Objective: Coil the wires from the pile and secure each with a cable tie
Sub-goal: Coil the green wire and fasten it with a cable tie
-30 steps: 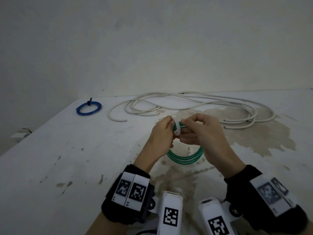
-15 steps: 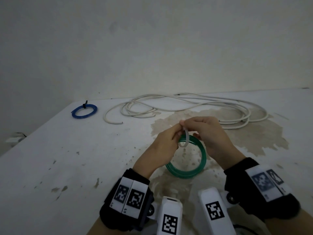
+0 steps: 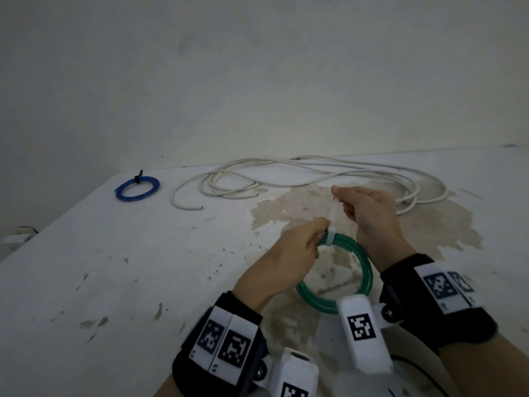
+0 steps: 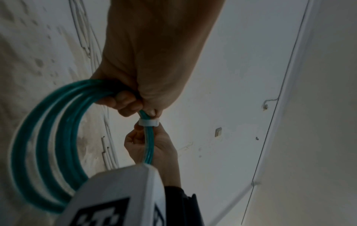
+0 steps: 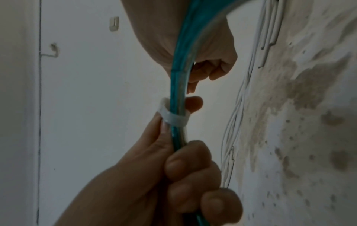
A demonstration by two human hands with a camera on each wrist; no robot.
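Stained and peeling, the white table (image 3: 120, 270) runs back to a bare pale wall (image 3: 257, 81). Near the middle of the table, the left hand (image 3: 289, 262) has its fingers curled tight round the green wire coil (image 3: 363, 270), gripping the bundled strands just beside a white cable tie (image 3: 417, 238) that wraps them. At one o'clock from it, the right hand (image 3: 369, 213) pinches the tie's free tail between thumb and fingers, the strip standing upright from the band. The coil's loop hangs down toward six o'clock, above the table. At eleven o'clock lies a blue wire coil (image 3: 137, 190) bound with a black tie, and at twelve o'clock a loose pile of white wire (image 3: 315, 173) sprawls along the far edge
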